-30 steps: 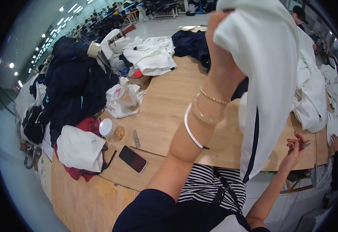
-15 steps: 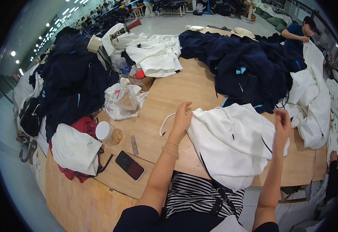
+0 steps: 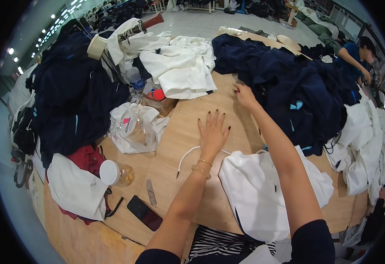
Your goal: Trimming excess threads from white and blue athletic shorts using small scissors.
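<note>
Cloth heaped on a pale wooden table

The table [image 3: 179, 141] is light wood, matt, with a fine visible grain, and the left hand [image 3: 213, 134] lies flat on it. Nearest the person on that table, the white garment [image 3: 263, 193] is soft matt cloth, thick like fleece, with a smooth white cord [image 3: 186, 156] running from it. At the table's far side, the navy heap [image 3: 298, 88] is matt knit cloth, touched by the right hand [image 3: 245, 94]. Toward the table's left edge stand a clear glossy jar [image 3: 117, 173] with a white plastic lid, a crinkled shiny plastic bag [image 3: 133, 127] and a glossy black phone [image 3: 145, 213].
</note>
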Demonstrator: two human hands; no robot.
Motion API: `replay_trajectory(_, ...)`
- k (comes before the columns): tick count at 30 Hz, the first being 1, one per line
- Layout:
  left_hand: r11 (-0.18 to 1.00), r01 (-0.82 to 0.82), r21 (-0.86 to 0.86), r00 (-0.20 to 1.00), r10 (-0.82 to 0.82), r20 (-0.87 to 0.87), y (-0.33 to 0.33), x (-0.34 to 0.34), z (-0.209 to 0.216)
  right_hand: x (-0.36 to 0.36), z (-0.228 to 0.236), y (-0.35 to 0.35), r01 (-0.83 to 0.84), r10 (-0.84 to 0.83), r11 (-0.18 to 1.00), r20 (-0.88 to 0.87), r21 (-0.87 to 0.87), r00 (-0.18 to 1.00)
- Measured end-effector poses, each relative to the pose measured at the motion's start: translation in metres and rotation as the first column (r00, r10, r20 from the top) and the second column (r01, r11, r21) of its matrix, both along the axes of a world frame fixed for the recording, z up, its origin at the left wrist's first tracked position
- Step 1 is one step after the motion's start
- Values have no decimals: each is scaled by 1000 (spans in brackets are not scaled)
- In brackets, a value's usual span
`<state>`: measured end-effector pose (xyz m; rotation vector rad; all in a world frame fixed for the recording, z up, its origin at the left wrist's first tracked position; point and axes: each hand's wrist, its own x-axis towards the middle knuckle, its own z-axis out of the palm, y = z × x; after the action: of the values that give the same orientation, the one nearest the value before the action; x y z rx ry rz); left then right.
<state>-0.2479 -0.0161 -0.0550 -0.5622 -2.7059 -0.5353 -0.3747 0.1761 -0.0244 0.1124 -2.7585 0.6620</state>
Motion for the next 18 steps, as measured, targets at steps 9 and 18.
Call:
replay_trajectory(9, 1000, -26, 18, 999, 25, 35, 4, 4, 8, -83, -14, 59, 316, -282, 939, 224, -136, 933)
replay_trajectory(18, 997, -78, 9, 997, 78, 9, -14, -2, 3, -64, 125, 163, 164, -372, 746, -200, -645, 906)
